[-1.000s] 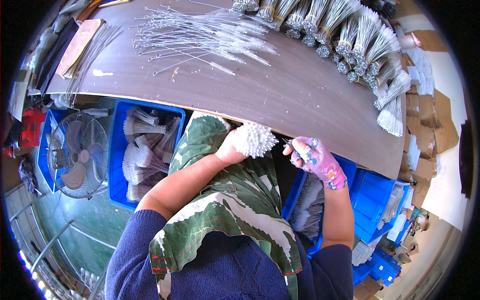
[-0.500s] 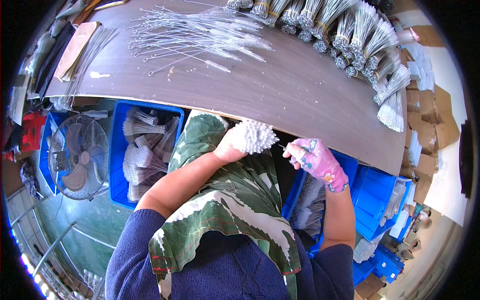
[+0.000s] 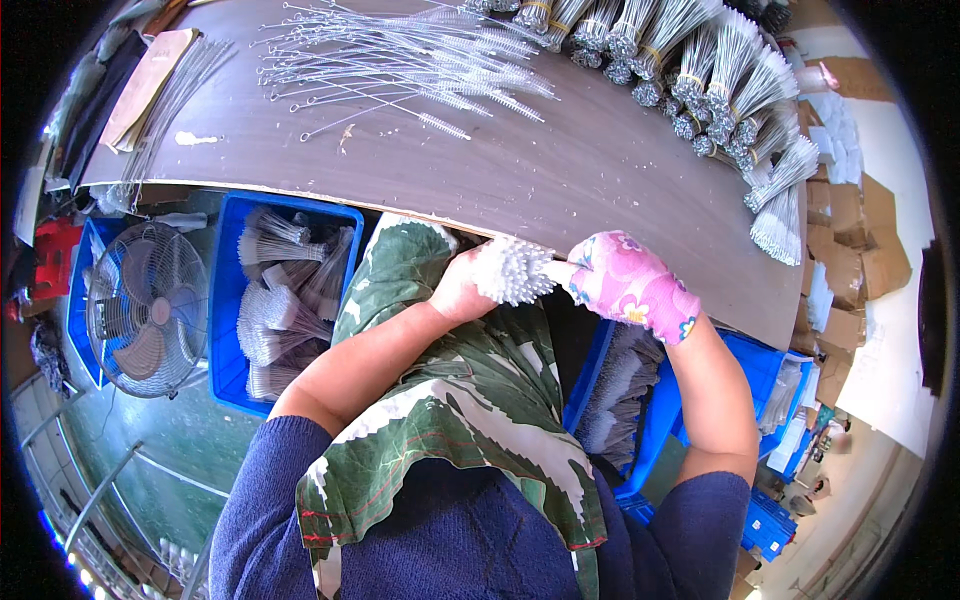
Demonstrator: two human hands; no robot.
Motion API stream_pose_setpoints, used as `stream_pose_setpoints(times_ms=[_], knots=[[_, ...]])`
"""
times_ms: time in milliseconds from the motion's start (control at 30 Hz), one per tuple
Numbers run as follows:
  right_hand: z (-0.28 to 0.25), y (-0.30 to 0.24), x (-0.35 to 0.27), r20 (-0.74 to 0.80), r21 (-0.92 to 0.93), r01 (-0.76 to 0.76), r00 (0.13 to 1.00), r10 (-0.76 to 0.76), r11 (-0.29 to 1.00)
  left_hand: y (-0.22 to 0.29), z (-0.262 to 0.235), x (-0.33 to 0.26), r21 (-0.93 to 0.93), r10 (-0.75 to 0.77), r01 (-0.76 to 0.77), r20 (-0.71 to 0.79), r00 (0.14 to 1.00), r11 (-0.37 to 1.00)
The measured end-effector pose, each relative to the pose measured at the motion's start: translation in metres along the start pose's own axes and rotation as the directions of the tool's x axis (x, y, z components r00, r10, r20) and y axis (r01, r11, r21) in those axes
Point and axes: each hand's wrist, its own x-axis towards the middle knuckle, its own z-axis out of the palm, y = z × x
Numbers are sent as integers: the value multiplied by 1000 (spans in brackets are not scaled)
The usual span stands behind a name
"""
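Note:
My left hand (image 3: 461, 290), bare, grips a bundle of thin wire brushes (image 3: 512, 270) with their white bristle tips bunched together, held at the near edge of the brown table (image 3: 560, 175). My right hand (image 3: 628, 283) wears a pink flowered glove and presses against the right side of the same bundle's tips. Both hands sit over my lap, which a green leaf-patterned cloth (image 3: 470, 400) covers.
Loose wire brushes (image 3: 400, 60) lie spread on the table's far left. Several banded brush bundles (image 3: 720, 80) line its far right. Blue bins of brushes stand at my left (image 3: 280, 300) and right (image 3: 630, 390). A floor fan (image 3: 145, 310) is at left, cardboard boxes (image 3: 860, 230) at right.
My right hand has moved left and closed in against the bundle's tips. The left hand with the bundle has shifted slightly right along the table edge.

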Motion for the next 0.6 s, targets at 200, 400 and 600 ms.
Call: stream_pose_setpoints(times_ms=[200,400,600], knots=[[-2,-10,1,-16,-97,-17,1000,15,995,6,-5,3,-105,-13,5,-73,997,994],[7,-6,3,-88,-187,31,995,-48,982,1,-2,2,-64,12,-17,-79,997,998],[14,22,-17,23,563,-56,998,53,825,5,-7,3,-30,25,-26,-23,999,999]])
